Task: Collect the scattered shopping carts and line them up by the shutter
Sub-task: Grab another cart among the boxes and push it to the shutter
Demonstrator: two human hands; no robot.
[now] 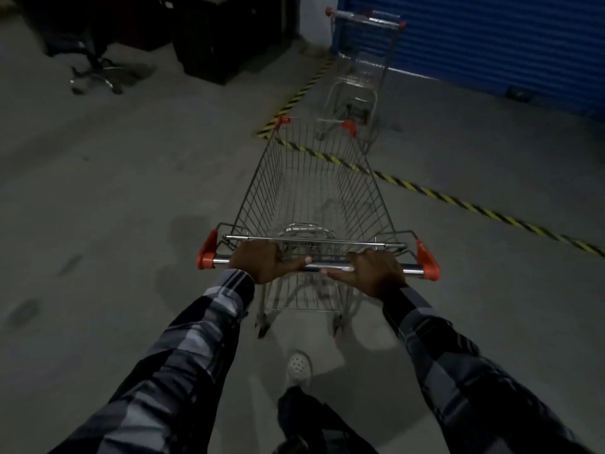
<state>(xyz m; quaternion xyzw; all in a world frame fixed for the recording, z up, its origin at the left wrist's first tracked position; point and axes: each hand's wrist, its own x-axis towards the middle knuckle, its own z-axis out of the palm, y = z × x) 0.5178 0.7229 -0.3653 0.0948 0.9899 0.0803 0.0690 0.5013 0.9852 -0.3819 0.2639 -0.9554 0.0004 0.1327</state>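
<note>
1. Head view, the hands: the left hand (258,261) and the right hand (373,271) are both wrapped over the handle bar (314,266) of the near shopping cart (311,191), fingers curled around it and thumbs laid along the bar. Set either side of the bar's middle, they let the person steer as well as push.
2. Head view, the landmark: the blue shutter (491,37) fills the upper right. The near shopping cart is well short of it, its front corners crossing the yellow-and-black floor tape (425,191) that marks off the strip before the shutter.
3. Head view, the row: a parked cart (360,70) already stands just beside the shutter, its back end toward the near cart, probably so the next can nest in.
4. Head view, away from the shutter: an office chair (95,70) and a dark cabinet (222,37) sit far left, clear of the path.
5. Judgement: this cart is mid-delivery and needs lining up behind the parked one.
</note>
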